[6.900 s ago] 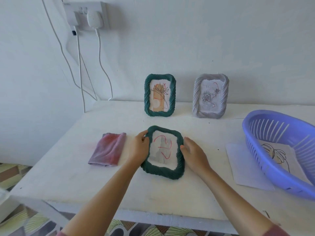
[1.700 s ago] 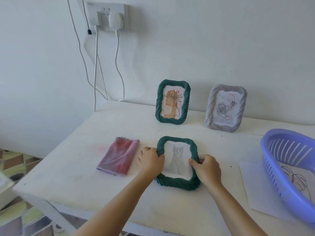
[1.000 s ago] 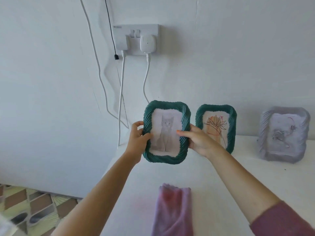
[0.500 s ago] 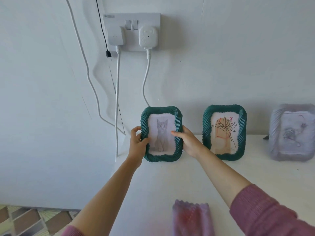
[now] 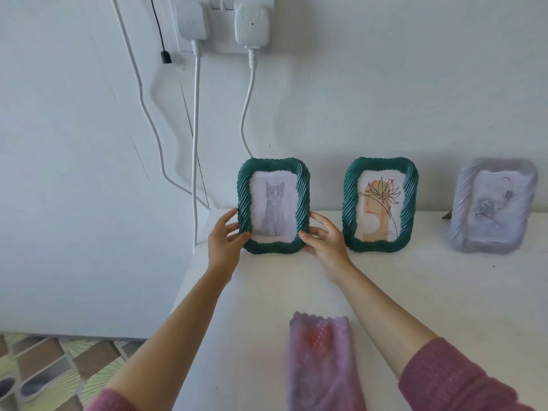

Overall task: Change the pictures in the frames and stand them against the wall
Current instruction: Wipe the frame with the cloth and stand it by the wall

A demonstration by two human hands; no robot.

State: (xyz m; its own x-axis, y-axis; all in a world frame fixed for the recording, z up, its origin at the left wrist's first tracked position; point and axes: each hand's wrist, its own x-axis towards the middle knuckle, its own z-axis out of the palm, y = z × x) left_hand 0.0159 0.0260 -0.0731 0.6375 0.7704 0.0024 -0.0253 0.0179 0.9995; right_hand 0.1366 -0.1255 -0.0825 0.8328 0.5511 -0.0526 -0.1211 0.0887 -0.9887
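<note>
Task object: the cat frame (image 5: 273,205), green with a rope-twist rim, stands upright at the rear of the tabletop (image 5: 415,292), close under the wall (image 5: 385,84). We cannot tell whether its back touches the wall.
Long axis: vertical. The lower short edge is on or just above the tabletop; we cannot see the contact.
Left grip: the left hand (image 5: 224,243) pinches the lower left rim, thumb on the front, fingers at the outer edge.
Right grip: the right hand (image 5: 324,243) pinches the lower right rim in mirror fashion.
Governing relation: the frame lies squarely between the two hands, neither one nearer, and the wall lies directly behind it. We judge that the coming move is a slight backward lean, then a release outward to each side.
Neighbours: the second green frame (image 5: 380,204) stands just beside the right hand, apart from it. The grey frame (image 5: 493,206) stands farther right.
Contents: the cat frame holds a grey cat drawing, the second green frame a line-drawn plant, and the grey frame a faint flower.
Hazard: we judge that the right hand, opening outward, could nudge the second green frame.
Foreground: a pink cloth (image 5: 323,360) lies well apart from the frames.
</note>
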